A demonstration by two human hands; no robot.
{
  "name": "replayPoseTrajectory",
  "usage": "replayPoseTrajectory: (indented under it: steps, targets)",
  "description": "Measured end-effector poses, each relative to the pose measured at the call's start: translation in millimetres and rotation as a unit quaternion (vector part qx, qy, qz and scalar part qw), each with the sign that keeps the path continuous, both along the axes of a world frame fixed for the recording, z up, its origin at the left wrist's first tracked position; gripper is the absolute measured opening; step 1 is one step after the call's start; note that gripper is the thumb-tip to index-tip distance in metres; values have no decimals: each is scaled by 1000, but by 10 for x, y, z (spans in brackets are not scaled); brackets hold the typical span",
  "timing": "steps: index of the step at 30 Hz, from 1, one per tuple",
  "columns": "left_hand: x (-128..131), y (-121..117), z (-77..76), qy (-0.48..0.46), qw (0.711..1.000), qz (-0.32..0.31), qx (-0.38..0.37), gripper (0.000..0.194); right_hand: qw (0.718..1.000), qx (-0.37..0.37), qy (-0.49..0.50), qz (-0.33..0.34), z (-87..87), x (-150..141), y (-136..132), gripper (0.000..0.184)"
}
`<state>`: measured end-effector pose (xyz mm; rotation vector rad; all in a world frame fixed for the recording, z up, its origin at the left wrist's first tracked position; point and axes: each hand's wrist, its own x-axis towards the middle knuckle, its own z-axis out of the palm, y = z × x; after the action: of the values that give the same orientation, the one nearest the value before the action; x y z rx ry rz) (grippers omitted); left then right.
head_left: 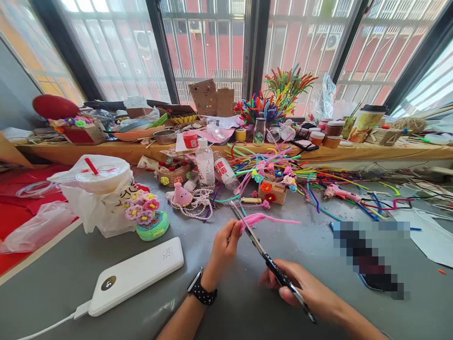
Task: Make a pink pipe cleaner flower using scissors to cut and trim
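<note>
at the left of the bench point(300, 245), towards its near left corner, we have a smooth white power bank point(138, 276) with rounded edges; behind it, fuzzy looped flowers point(143, 208) rise from a ridged, pale green base point(153, 227). further right, our left hand point(223, 241) has its grip pinched on a pink pipe cleaner point(255, 218), which is at mid-bench, well in from the near edge, plush and bunched by the fingertips, thinning to a wispy tail pointing right. narrow steel blades cross it; we judge this a trimming step, though we cannot tell whether the fibres lie between them. our right hand point(306, 285) has its grip closed around the black handles of the scissors point(278, 272). a clean snip would call for soft fibres held taut, fingertips clear of the blades.
</note>
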<state>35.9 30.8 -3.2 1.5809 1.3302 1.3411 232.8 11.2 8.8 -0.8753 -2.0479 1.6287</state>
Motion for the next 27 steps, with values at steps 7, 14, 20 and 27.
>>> replayPoseTrajectory:
  steps: [7,14,20,27]
  targets:
    - [-37,4,51,-22,999,23,18,32,1000,-19,16,-3,-52,49,-140,56]
    - [-12,-10,33,24,999,21,32,31,1000,4,-10,8,-77,25,-190,55]
    - [19,-24,70,50,998,11,21,30,999,-18,10,-31,-99,16,-206,52]
    - [-18,-19,103,103,995,-1,18,29,998,-1,-1,-62,-43,90,-174,49]
